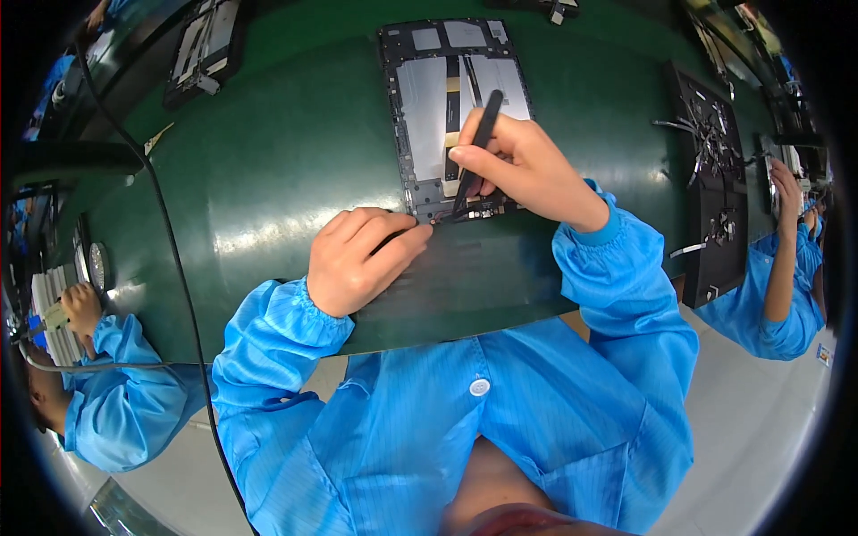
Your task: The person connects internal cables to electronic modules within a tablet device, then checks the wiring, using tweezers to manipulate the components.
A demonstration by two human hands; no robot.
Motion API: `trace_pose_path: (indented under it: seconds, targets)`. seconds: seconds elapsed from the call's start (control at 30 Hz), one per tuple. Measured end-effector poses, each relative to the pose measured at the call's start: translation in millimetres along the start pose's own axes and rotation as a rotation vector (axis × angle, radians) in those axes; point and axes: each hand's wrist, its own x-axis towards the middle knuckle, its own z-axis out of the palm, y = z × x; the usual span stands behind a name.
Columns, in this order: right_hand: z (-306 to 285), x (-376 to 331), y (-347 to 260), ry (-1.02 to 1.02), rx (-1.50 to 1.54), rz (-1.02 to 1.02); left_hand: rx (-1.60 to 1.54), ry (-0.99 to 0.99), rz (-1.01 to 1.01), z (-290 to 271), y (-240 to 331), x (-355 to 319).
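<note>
fingers (420, 234) pinching hidden part, right hand (527, 170) gripping tweezers (475, 147)

We see a dark green worktop (268, 179) filling most of the view, its surface glossy, with pale streaks of overhead light reflected on it; its near edge curves across the lower half; below that edge a light grey floor (760, 429) shows, smooth and shiny; a thin black cable (170, 241) runs over the worktop's left part and drops past the edge; on the right of the worktop lies a long black tray (724, 241) with small metal parts; at the far left another dark tray (206, 45) lies near the rim; two co-workers in blue sleeves (116, 402) sit at either side.
</note>
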Motion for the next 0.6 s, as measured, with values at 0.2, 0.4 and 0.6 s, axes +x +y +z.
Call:
trace_pose_path:
  seconds: [0.2, 0.4, 0.6]
  targets:
    - [4.3, 11.2, 3.1, -0.094, 0.010, 0.162, 0.058, -0.014, 0.005, -0.8, -2.3, -2.8]
    - [6.2, 17.0, 11.1, -0.089, 0.013, 0.176, 0.052, -0.012, -0.009, 0.4, -5.7, -3.4]
    - [8.4, 16.5, 11.1, -0.077, 0.006, 0.195, 0.024, -0.007, -0.046, -0.6, -1.2, -1.7]
